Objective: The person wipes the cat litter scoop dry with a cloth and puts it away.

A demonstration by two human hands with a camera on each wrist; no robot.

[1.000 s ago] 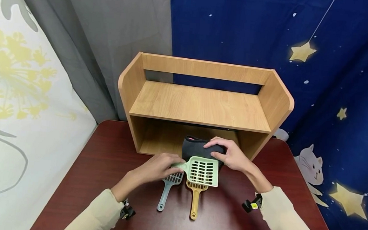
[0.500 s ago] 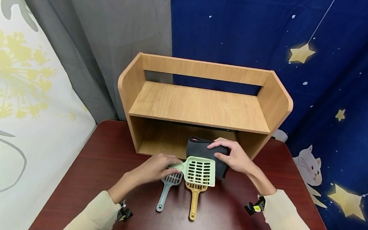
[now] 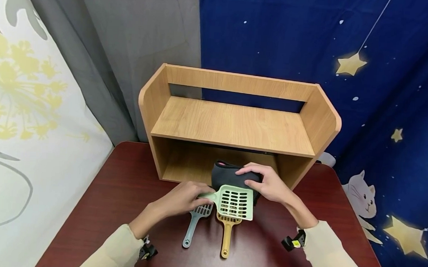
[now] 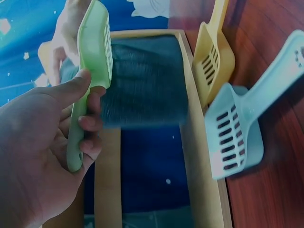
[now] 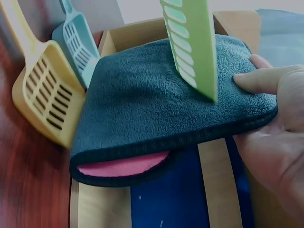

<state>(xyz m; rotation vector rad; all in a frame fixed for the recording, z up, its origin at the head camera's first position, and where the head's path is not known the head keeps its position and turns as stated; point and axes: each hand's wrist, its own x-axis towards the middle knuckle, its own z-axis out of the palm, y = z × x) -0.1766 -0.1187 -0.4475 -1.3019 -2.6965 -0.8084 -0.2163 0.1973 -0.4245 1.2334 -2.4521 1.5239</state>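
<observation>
My left hand (image 3: 188, 195) grips the handle of a pale green litter scoop (image 4: 94, 47), with the thumb along it in the left wrist view. A folded dark grey plush cloth (image 5: 137, 95), edged in black with a pink inner side, is held at one side by my right hand (image 3: 269, 184), thumb against fingers. The scoop's slotted head is in front of the cloth; from the right wrist it looks close to the fabric, and contact is unclear. Below, a yellow litter scoop (image 3: 226, 240) and a blue-grey one (image 3: 191, 230) lie on the table, handles toward me.
Behind the hands stands a two-tier wooden shelf (image 3: 233, 124) on the dark red table (image 3: 130, 185). A grey curtain (image 3: 140, 23) and a blue starry one (image 3: 286, 40) hang behind it. White patterned fabric (image 3: 42, 172) borders the left side.
The cloth and my right hand shifted right, then came back left. My left hand with the green scoop moved slightly left, then back right. Both other scoops stay where they lay.
</observation>
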